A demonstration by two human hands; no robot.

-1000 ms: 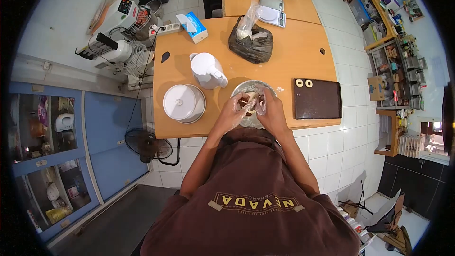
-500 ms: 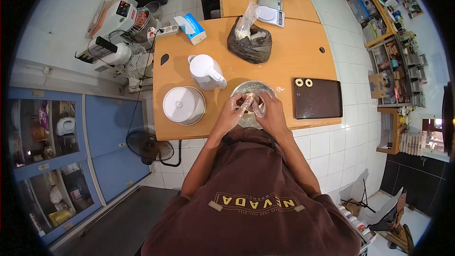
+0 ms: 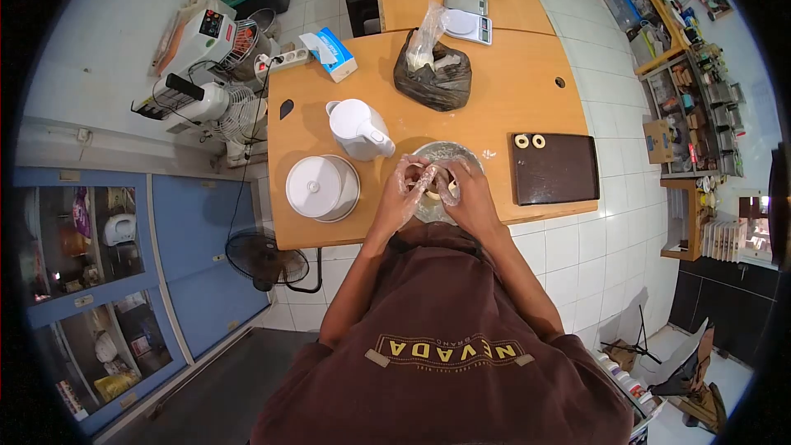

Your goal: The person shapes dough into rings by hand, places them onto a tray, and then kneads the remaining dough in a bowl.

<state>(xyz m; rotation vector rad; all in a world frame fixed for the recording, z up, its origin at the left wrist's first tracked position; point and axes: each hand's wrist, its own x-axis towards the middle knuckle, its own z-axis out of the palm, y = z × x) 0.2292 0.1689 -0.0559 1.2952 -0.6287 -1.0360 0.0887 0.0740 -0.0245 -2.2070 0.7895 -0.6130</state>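
Note:
Over a metal bowl (image 3: 447, 148) at the table's front edge, my left hand (image 3: 407, 187) and my right hand (image 3: 463, 189) meet with curled fingers. Both are smeared with white, floury patches. Between the fingertips they grip a small piece of dough, mostly hidden by the fingers. Pale dough (image 3: 434, 194) shows below them in the bowl, whose near part my hands cover. To the right, a dark baking tray (image 3: 556, 173) carries two small dough rings (image 3: 530, 141) in its far left corner.
Left of the bowl stand a white pitcher (image 3: 354, 122) and a white lidded tub (image 3: 315, 187). Farther back are a black plastic bag (image 3: 445, 86), a kitchen scale (image 3: 468, 25), a blue-and-white box (image 3: 334, 58) and a power strip (image 3: 284, 59). A black fan (image 3: 264, 259) stands at floor level.
My fingers have shifted slightly around the dough, and less of it shows between the fingertips. The whole view has moved a little; the things on the table stay in place.

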